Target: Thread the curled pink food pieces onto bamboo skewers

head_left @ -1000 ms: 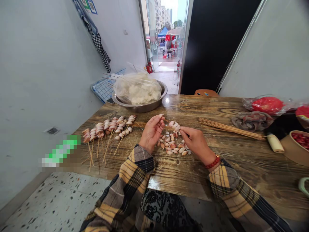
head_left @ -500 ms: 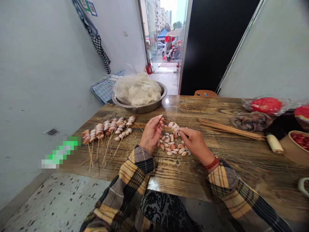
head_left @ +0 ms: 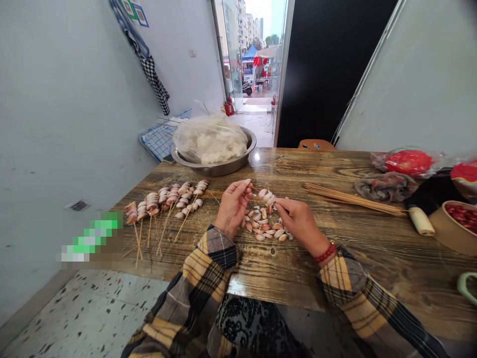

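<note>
From my end I see almost no change since half a second ago: the left hand (head_left: pixel 233 205) stays pinched, thumb and finger together, on what looks like a garlic clove (head_left: pixel 247 182), and the right hand (head_left: pixel 300 219) stays clamped on the skewer (head_left: pixel 255 188). Its threaded cloves (head_left: pixel 266 197) sit between both grips, against the right fingertips, above the loose cloves (head_left: pixel 263 226). (A scooter (head_left: pixel 247 88) shows farther left in the doorway (head_left: pixel 257 107) now.)
</note>
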The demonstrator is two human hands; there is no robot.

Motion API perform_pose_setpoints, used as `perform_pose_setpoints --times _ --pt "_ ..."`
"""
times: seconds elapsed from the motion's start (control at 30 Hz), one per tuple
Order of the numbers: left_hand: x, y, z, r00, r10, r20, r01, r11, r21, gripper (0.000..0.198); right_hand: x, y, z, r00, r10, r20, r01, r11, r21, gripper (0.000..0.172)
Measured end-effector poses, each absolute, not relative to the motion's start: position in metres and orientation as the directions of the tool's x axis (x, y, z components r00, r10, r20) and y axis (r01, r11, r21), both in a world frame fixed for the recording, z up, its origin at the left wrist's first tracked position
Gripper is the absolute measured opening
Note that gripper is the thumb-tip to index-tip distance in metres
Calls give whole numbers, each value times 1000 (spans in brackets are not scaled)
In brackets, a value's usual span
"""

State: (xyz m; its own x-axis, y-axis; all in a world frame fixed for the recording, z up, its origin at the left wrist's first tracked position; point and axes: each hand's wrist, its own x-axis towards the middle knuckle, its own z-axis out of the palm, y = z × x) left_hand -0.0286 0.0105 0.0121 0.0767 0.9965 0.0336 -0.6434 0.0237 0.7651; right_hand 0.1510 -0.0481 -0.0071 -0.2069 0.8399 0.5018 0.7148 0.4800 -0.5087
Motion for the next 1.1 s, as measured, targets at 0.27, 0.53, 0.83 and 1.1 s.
perform_pose_setpoints --times 0.27,0.53,0.83,1.1 --pt "-32 8 12 149 989 -20 -568 102 817 28 151 -48 -8 -174 836 520 699 477 -533 27" --pt "-30 9 11 148 988 33 -442 36 897 39 150 -48 -8 -204 836 510 710 485 -511 27" --pt "-29 12 6 40 986 163 -309 -143 940 35 149 -47 -10 -209 835 509 713 486 -506 26" --pt "-27 11 5 -18 986 163 -259 -162 952 31 142 -51 -7 -188 833 520 705 484 -519 25"
